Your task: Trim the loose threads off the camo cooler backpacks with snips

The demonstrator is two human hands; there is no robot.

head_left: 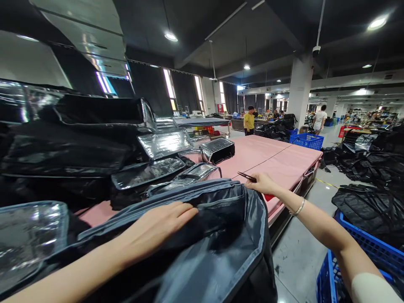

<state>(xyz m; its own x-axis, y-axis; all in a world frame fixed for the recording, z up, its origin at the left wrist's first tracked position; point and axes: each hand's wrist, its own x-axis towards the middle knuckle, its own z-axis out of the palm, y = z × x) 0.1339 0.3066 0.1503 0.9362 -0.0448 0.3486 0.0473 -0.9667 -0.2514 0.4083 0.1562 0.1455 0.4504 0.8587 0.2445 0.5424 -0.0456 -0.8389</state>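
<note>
In front of me a large black bag (208,252) with grey-bound edges stands open, showing its lining and an inner zipped pocket (221,201). My left hand (167,223) rests against the inside near the pocket, its fingers stretched out and its thumb hidden. At the bag's far right corner is my right hand (261,184), closed around small black thread snips (247,176) whose points stick out to the left. This hand also touches the bag's bound edge; whether it pinches the fabric I cannot tell.
Silver-lined black bags (164,143) are piled on the left of a pink-covered table (265,153). Blue crates (330,277) with black bags stand on the floor at right. A person in yellow (249,121) stands beyond the table, near a pillar (299,88).
</note>
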